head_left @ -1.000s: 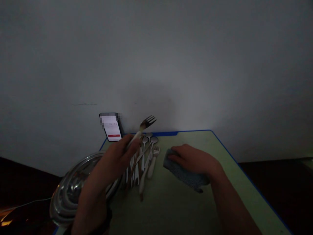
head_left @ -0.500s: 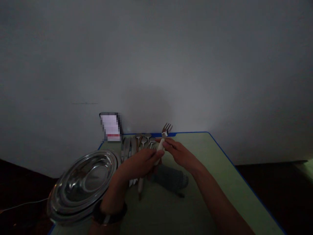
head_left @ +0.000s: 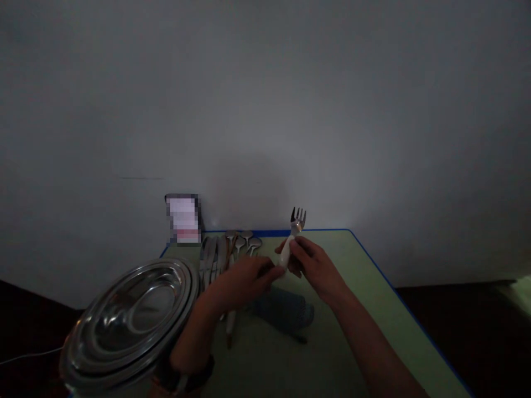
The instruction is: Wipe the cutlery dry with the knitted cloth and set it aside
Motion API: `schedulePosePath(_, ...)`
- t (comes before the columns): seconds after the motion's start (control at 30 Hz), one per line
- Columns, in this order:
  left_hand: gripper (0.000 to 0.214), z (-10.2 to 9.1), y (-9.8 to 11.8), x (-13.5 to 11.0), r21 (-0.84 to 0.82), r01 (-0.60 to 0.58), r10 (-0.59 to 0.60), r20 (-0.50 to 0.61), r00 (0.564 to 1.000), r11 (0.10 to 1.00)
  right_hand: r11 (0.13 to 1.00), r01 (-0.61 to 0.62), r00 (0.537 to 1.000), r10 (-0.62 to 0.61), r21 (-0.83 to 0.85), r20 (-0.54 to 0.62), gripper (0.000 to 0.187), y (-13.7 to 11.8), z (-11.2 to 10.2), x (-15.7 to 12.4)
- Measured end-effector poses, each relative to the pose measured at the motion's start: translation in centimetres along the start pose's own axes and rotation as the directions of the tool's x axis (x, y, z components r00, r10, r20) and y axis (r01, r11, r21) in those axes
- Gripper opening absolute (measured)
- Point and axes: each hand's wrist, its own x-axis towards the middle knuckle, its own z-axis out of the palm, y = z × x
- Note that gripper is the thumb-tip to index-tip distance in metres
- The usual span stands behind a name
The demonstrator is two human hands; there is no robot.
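A fork (head_left: pixel 285 255) with a pale handle and metal tines is held up above the table, tines pointing up. My right hand (head_left: pixel 317 268) grips the handle just below its neck, thumb in front. At the handle's lower end are the closed fingers of my left hand (head_left: pixel 244 279), pinching it. Under my hands lies a dark blue-grey cloth bundle (head_left: pixel 284 312), partly in shadow. Behind my left hand, several spoons (head_left: pixel 239 243) and several knives (head_left: pixel 212 254) lie side by side, some handles covered by that hand.
Stacked shiny metal basins (head_left: pixel 136 315) stand at the left of the pale green table (head_left: pixel 348 331), which has a blue edge. A phone-like device (head_left: pixel 185 218) with a blurred screen leans on the grey wall (head_left: pixel 265 110) at the back left.
The fork has moved right and turned more upright in my hands. My left hand has shifted down to the end of the handle. The whole view has shifted slightly.
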Motion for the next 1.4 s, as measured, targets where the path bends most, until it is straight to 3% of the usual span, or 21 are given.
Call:
schedulePosePath(0.07,0.031,1.6,0.2,0.9,0.111,-0.013,0.015,-0.011,1.000,0.994,0.986,-0.015,0.999,0.006,-0.168,-0.054,0.036,0.8,-2.2,-0.1)
schedulePosePath(0.13,0.027,3.3,0.6,1.7,0.193,0.003,0.000,-0.013,1.000,0.981,0.903,-0.045,0.993,-0.008,-0.428,-0.121,0.038,2.0,-5.4,-0.2)
schedulePosePath(0.17,0.025,4.1,0.9,2.0,0.210,0.001,0.000,-0.006,1.000,0.978,0.813,-0.092,0.987,-0.001,-0.576,-0.160,0.038,2.7,-7.1,-0.2)
schedulePosePath(0.23,0.023,5.2,1.3,2.3,0.231,-0.009,0.003,0.025,1.000,0.973,0.520,-0.245,0.960,0.010,-0.818,-0.281,0.039,4.2,-10.6,-0.6)
schedulePosePath(0.3,0.020,5.9,1.4,2.5,0.252,-0.018,0.004,0.056,0.998,0.968,0.419,-0.344,0.929,0.020,-0.840,-0.370,0.040,5.6,-13.4,-1.0)
schedulePosePath(0.4,0.018,6.4,0.9,2.8,0.273,-0.021,-0.001,0.078,0.997,0.962,0.304,-0.468,0.873,0.012,-0.830,-0.488,0.040,7.3,-15.8,-1.5)
schedulePosePath(0.5,0.017,6.7,0.0,3.1,0.277,-0.017,-0.009,0.093,0.996,0.961,0.197,-0.549,0.826,-0.022,-0.812,-0.564,0.037,8.5,-16.7,-1.0)
schedulePosePath(0.7,0.019,6.6,-0.6,3.1,0.251,-0.008,-0.019,0.105,0.994,0.968,0.073,-0.571,0.817,-0.041,-0.818,-0.575,0.037,9.5,-17.2,1.4)
schedulePosePath(1.03,0.022,5.8,-1.2,2.8,0.152,0.009,-0.027,0.121,0.992,0.988,0.032,-0.584,0.806,-0.096,-0.811,-0.584,0.041,9.4,-17.4,1.3)
schedulePosePath(1.17,0.026,5.1,-1.2,2.6,0.122,0.027,-0.038,0.087,0.995,0.992,0.064,-0.567,0.795,-0.220,-0.821,-0.566,0.047,8.2,-14.6,0.8)
schedulePosePath(1.23,0.027,4.1,-1.6,2.2,0.122,0.055,-0.062,0.050,0.997,0.991,0.207,-0.404,0.829,-0.330,-0.891,-0.452,0.046,7.3,-11.5,0.0)
schedulePosePath(1.27,0.027,3.5,-1.8,1.8,0.127,0.077,-0.082,0.029,0.996,0.989,0.281,-0.270,0.869,-0.340,-0.921,-0.359,0.041,6.7,-9.5,-0.5)
schedulePosePath(1.33,0.027,1.9,-2.4,0.9,0.153,0.128,-0.126,-0.018,0.992,0.980,0.443,0.009,0.944,-0.300,-0.897,-0.138,0.030,5.6,-5.4,-1.7)
schedulePosePath(1.4,0.027,0.0,-2.8,-0.4,0.179,0.187,-0.178,-0.064,0.982,0.966,0.534,0.253,0.959,-0.246,-0.806,0.138,0.028,4.7,-1.8,-2.9)
